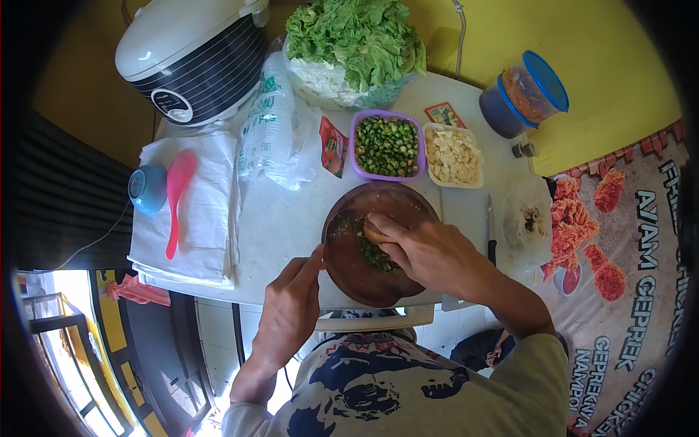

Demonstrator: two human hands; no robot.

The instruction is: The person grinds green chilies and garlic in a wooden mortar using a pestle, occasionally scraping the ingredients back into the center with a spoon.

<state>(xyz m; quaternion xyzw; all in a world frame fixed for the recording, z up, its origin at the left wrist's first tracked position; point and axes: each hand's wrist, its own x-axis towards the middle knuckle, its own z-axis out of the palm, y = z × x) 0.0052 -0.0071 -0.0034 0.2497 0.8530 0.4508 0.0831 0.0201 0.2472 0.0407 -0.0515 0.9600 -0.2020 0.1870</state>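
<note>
My right hand (429, 251) is closed round a brown pestle (373, 231), mostly hidden by the fingers, and it presses down inside a wide brown mortar (348, 271). Under and beside the pestle lie crushed green chilies (375, 255). At the mortar's left rim, my left hand (290, 306) grips the edge with its fingers bent. Just behind the mortar stands a purple tub (354, 162) full of cut green chilies. Beside it, a white tub (479, 178) holds pale peeled cloves that look like garlic.
A knife (491, 244) lies right of the mortar, near a plastic bag (528, 218). Lidded containers (510, 102), a lettuce heap (357, 44), wrapped plastic cups (269, 120) and a rice cooker (193, 65) line the back. A pink ladle (177, 193) and blue bowl (148, 188) are left.
</note>
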